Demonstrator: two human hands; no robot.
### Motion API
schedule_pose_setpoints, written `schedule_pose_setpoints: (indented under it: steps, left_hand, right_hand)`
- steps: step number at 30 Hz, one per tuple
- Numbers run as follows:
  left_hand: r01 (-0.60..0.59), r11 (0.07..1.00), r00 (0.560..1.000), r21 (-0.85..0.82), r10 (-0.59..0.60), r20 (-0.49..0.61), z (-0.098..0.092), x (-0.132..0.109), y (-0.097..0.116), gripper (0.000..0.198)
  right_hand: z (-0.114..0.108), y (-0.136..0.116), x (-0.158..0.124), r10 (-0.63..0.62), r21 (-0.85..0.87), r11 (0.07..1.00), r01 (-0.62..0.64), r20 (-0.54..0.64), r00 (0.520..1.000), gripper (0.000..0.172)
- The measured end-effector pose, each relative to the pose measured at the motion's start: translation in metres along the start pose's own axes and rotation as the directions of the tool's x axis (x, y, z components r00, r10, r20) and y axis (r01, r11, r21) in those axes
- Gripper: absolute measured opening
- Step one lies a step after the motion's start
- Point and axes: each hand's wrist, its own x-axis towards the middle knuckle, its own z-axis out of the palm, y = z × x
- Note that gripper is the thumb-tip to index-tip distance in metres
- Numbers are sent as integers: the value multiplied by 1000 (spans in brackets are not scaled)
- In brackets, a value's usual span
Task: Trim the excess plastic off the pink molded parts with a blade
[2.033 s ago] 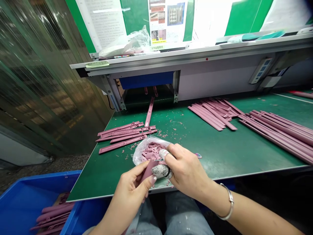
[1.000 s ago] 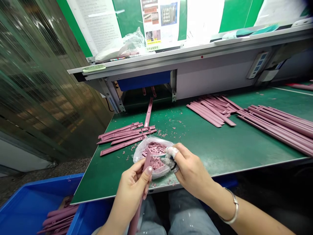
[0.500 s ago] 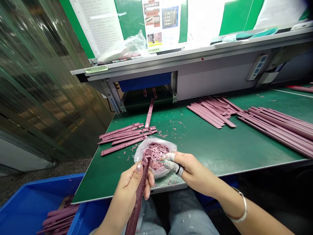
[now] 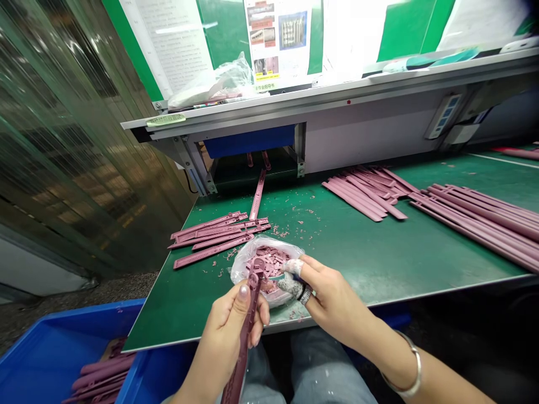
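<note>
My left hand point(image 4: 238, 314) is closed around a long mauve plastic strip point(image 4: 241, 350), thumb on top. The strip tilts up and away from me, and its holed far end stands over a clear plastic bag point(image 4: 240, 266). Small mauve scraps point(image 4: 269, 258) fill the opened bag on the table. My right hand point(image 4: 320, 283), with white and grey tape wrapped on its fingers, is pinched together over the bag's right side, close to the strip's tip. A thin greenish edge shows at those fingertips; what it belongs to is too small to make out.
Several mauve strips point(image 4: 219, 233) lie left on the green table point(image 4: 337, 252), with scattered shavings. More strips point(image 4: 362, 193) and a longer stack point(image 4: 480, 219) are on the right. A blue bin point(image 4: 37, 348) holding strips stands lower left. A shelf point(image 4: 337, 92) overhangs the table's back.
My right hand has tilted, its fingers drawn together near the strip's end. My left hand and the strip have shifted slightly to the right.
</note>
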Motion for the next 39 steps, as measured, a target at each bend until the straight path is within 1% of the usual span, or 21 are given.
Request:
schedule_pose_setpoints:
  steps: [3, 6, 8, 10, 13, 15, 17, 18, 20, 22, 25, 27, 29, 30, 33, 35, 36, 37, 38, 39]
  left_hand:
    - [16, 998, 1000, -57, -17, -14, 6, -1, 3, 43]
    - [49, 992, 999, -119, -51, -13, 8, -1, 6, 41]
    - [87, 982, 996, -168, -85, 18, 7, 0, 6, 42]
    - [126, 963, 991, -236, -111, 77, 5, 1, 5, 41]
    - [171, 932, 981, -321, -131, 141, 1, 2, 3, 40]
    - [176, 923, 981, -342, -138, 133, 0, 3, 2, 39]
    - [172, 924, 983, -342, -139, 118, -1, 3, 2, 39]
    - [170, 925, 984, -339, -139, 114, -1, 3, 2, 39]
    - [167, 932, 984, -322, -136, 114, -2, 3, 2, 40]
    - [146, 947, 987, -285, -123, 99, -2, 3, 3, 40]
    - [101, 973, 995, -206, -96, 37, -3, 4, 2, 40]
    - [91, 981, 996, -170, -90, 15, -3, 5, 1, 42]
    - [95, 985, 995, -145, -95, 5, -2, 6, 0, 46]
    - [97, 986, 995, -137, -99, -9, -1, 7, -1, 48]
    - [104, 985, 992, -140, -112, -49, 3, 10, -1, 54]
    - [104, 980, 992, -168, -115, -54, 5, 12, -1, 54]
    - [102, 977, 992, -188, -113, -54, 5, 13, -1, 52]
    - [97, 972, 992, -213, -110, -53, 6, 14, 0, 49]
    - [90, 965, 993, -245, -106, -54, 6, 15, 1, 46]
    - [80, 956, 993, -283, -101, -59, 6, 16, 2, 43]
  right_hand:
    - [10, 1, -4, -25, -115, 993, 15, -87, 996, 33]
    - [18, 5, -8, -106, -188, 979, 78, -145, 984, 26]
    - [22, 8, -9, -165, -214, 969, 123, -194, 967, 24]
    - [24, 11, -9, -189, -180, 972, 151, -223, 956, 30]
    - [25, 14, -11, -186, -36, 983, 182, -182, 965, 55]
    - [24, 16, -12, -207, 30, 977, 213, -140, 968, 71]
    - [21, 18, -13, -230, 28, 972, 234, -102, 968, 80]
    - [19, 19, -14, -239, 4, 971, 241, -84, 967, 81]
    - [15, 21, -15, -251, -68, 966, 248, -53, 966, 80]
    - [9, 21, -14, -285, -133, 951, 279, -33, 958, 75]
    - [1, 19, -10, -344, -162, 926, 341, 9, 939, 62]
    - [-2, 17, -7, -355, -179, 916, 358, 51, 933, 58]
    - [0, 16, -7, -338, -228, 911, 343, 59, 939, 57]
    - [2, 16, -7, -326, -261, 909, 324, 37, 945, 56]
    - [13, 20, -11, -289, -341, 910, 237, -109, 951, 57]
    - [19, 24, -14, -211, -333, 933, 136, -203, 956, 63]
    - [22, 26, -15, -151, -291, 954, 76, -246, 957, 66]
    - [24, 28, -16, -76, -212, 977, 14, -283, 956, 66]
    - [25, 28, -16, 13, -94, 995, -43, -302, 953, 63]
    - [26, 28, -16, 108, 59, 994, -95, -288, 952, 57]
